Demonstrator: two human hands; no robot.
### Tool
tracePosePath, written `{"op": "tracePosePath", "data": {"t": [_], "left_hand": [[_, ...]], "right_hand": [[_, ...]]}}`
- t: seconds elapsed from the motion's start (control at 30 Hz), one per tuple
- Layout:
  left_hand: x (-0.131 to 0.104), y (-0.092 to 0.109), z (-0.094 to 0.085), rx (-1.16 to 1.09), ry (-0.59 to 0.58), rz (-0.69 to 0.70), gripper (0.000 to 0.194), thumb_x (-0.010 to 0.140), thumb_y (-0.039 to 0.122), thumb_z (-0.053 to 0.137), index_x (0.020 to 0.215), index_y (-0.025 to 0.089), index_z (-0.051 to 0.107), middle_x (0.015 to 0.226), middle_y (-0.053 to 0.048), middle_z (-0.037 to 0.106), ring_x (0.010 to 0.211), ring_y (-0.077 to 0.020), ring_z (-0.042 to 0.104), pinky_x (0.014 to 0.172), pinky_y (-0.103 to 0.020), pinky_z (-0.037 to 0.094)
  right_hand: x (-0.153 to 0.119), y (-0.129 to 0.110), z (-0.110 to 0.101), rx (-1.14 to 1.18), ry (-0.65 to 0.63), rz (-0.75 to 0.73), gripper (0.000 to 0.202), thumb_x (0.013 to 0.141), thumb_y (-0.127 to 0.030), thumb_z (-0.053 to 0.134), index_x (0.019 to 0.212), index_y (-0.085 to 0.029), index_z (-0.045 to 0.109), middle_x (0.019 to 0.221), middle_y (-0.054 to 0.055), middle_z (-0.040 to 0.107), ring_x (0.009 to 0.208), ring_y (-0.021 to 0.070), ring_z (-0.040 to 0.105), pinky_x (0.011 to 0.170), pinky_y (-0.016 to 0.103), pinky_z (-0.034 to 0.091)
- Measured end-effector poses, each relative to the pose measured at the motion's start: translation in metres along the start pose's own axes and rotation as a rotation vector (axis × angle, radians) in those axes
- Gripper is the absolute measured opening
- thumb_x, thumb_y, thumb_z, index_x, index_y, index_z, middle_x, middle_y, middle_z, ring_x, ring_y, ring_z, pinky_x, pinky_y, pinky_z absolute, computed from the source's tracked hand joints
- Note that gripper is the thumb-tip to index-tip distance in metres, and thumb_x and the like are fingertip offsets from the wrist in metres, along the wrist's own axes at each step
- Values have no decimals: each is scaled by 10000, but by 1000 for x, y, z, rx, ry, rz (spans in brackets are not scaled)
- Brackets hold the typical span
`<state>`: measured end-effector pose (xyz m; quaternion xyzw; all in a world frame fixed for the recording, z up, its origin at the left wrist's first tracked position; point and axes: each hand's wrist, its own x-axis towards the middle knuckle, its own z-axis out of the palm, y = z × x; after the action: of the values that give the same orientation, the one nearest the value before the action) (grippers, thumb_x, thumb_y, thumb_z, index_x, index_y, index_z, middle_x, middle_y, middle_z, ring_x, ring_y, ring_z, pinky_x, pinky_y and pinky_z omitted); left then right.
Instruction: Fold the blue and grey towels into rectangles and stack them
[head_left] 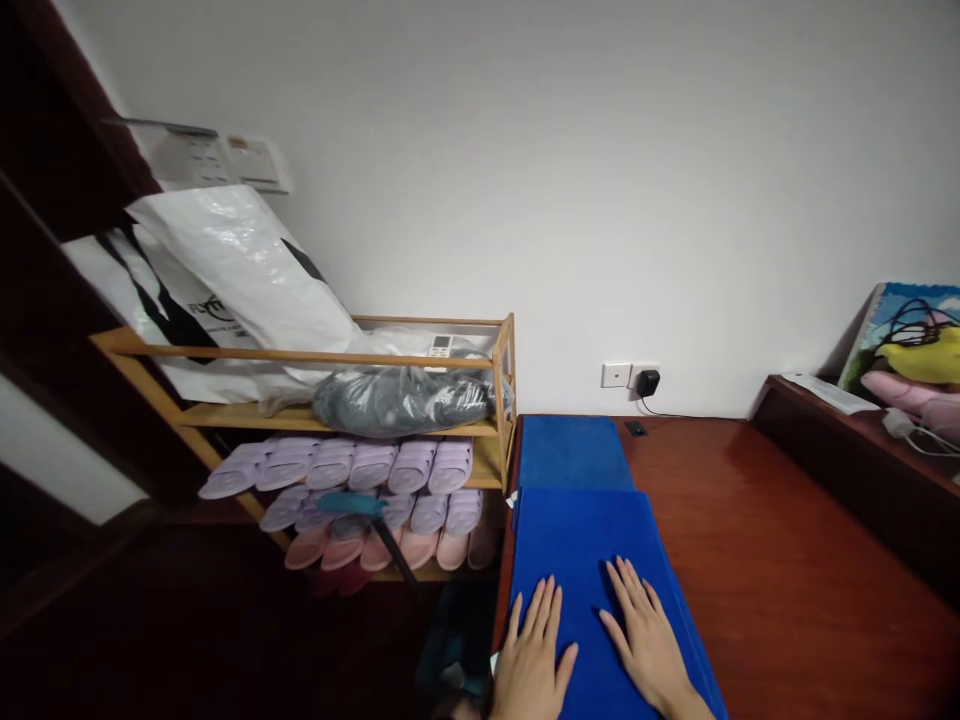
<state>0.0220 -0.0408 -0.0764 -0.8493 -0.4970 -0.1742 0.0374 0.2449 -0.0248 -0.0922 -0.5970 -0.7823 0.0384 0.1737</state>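
Both hands rest on a bright blue folded cloth [581, 535] that lies along the left edge of a reddish-brown wooden surface [765, 540]. My left hand [531, 660] is flat near the cloth's left edge, fingers stretched out and pointing away from me. My right hand [645, 635] lies flat toward the cloth's right side, its fingers spread. A gap of blue cloth shows between them. Beyond the bright cloth, against the wall, is a duller blue cloth [574, 450]. Small white tags stick out at the left edge.
Left of the surface stands a wooden rack [487, 430] with rows of purple slippers [375, 465] and pink ones [420, 548], and white bags [247, 270] on top. A black plug [647, 382] sits in the wall socket. A raised shelf at right holds a yellow item [926, 355].
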Motion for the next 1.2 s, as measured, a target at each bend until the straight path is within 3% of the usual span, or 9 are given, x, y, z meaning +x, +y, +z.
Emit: {"op": "tracePosePath", "data": {"t": [0.2, 0.4, 0.8, 1.03, 1.13, 1.2], "left_hand": [[-10, -1, -17, 21, 20, 30, 651, 925, 418, 372, 1461, 218, 61, 1496, -34, 246, 1349, -215, 298, 1059, -381, 352], [-27, -4, -8, 60, 22, 99, 661, 918, 469, 376, 1460, 237, 77, 1480, -27, 290, 1318, -219, 358, 1030, -369, 373], [-37, 0, -13, 1, 8, 97, 688, 907, 481, 385, 1457, 267, 29, 1475, -23, 301, 1300, -234, 385, 1026, -385, 374], [-52, -1, 6, 79, 75, 137, 781, 862, 530, 440, 1456, 226, 35, 1437, -32, 365, 1242, -243, 462, 956, -376, 433], [-67, 6, 28, 116, 153, 98, 758, 867, 559, 413, 1447, 258, 28, 1367, -11, 465, 1181, -233, 525, 924, -372, 460], [-79, 14, 45, 140, 202, -15, 685, 891, 538, 378, 1438, 301, 40, 1334, 6, 500, 1166, -244, 538, 951, -399, 447]], "right_hand": [[-23, 13, -11, -57, 44, 39, 652, 888, -536, 372, 1448, -334, 106, 1513, 8, 193, 1378, 244, 189, 1091, 489, 291], [-44, 33, 1, -84, 30, 50, 648, 889, -539, 362, 1445, -333, 99, 1505, 9, 223, 1369, 239, 222, 1085, 497, 296], [-53, 31, 5, -80, 66, 50, 634, 874, -549, 390, 1429, -343, 165, 1482, 15, 266, 1343, 259, 280, 1058, 514, 330], [-69, 32, 5, -110, 66, 29, 655, 872, -544, 389, 1429, -365, 94, 1480, 9, 252, 1329, 260, 304, 1029, 518, 369], [-78, 36, 21, -129, 153, 28, 691, 839, -570, 424, 1415, -409, 77, 1445, 0, 329, 1270, 284, 401, 975, 527, 425], [-87, 38, 37, -140, 239, 42, 721, 799, -600, 463, 1398, -453, 89, 1403, -11, 400, 1212, 307, 468, 932, 541, 453]]}}
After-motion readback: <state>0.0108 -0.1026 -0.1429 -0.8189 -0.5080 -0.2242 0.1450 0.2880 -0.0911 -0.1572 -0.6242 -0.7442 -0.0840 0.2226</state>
